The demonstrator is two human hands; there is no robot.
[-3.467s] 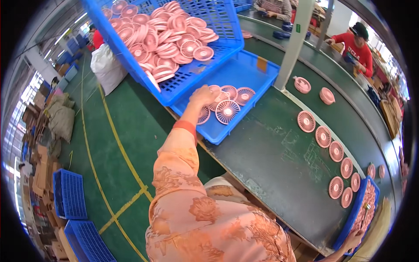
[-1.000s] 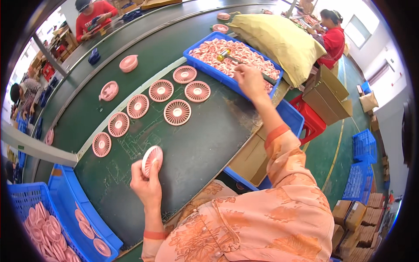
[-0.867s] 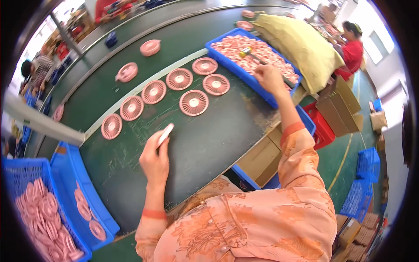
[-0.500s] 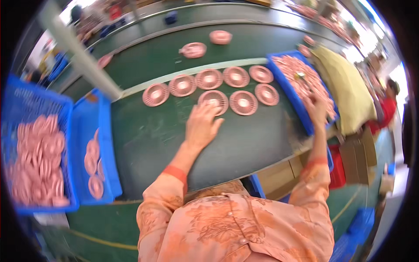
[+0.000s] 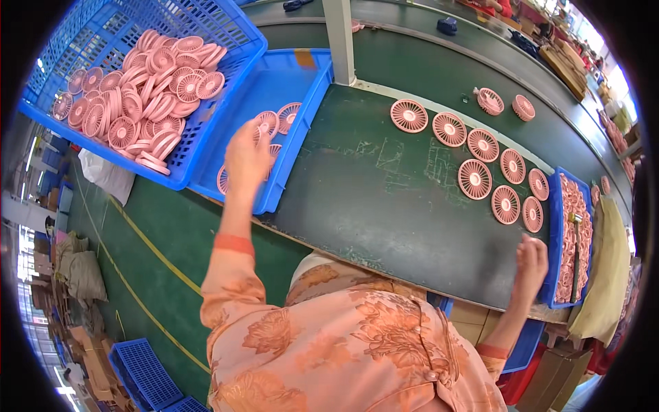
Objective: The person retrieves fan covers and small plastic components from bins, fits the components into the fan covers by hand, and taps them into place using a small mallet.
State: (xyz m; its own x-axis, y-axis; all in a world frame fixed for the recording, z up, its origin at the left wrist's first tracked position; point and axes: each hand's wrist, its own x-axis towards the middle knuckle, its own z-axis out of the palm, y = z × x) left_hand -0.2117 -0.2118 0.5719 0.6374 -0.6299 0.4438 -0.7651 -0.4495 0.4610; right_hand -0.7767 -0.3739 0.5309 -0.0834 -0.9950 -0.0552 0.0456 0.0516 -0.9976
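Observation:
My left hand [image 5: 247, 159] is over the shallow blue tray [image 5: 213, 147] on the left, with its fingers closed at the edge of a pink round fan grille [image 5: 268, 122]. A few more such grilles lie in that tray, partly behind the hand. My right hand [image 5: 530, 264] hovers above the table's right side with curled fingers; a tiny pale bit shows at the fingertips, too small to name. Just beyond it, pink slotted grilles [image 5: 475, 178] lie flat in two rows. Right of that hand, a blue tray [image 5: 548, 292] holds many small pink parts.
A large blue basket [image 5: 226, 41] heaped with pink grilles stands at the far left. A dark-handled tool [image 5: 575, 257] with a brass-coloured head lies on the small parts. Behind the table, a conveyor [image 5: 412, 69] carries two pink pieces; a metal post [image 5: 339, 41] stands at its edge.
My left hand has left a grille in the front row and moved left to the shallow tray. My right hand has come out of the small-parts tray. The view has turned left.

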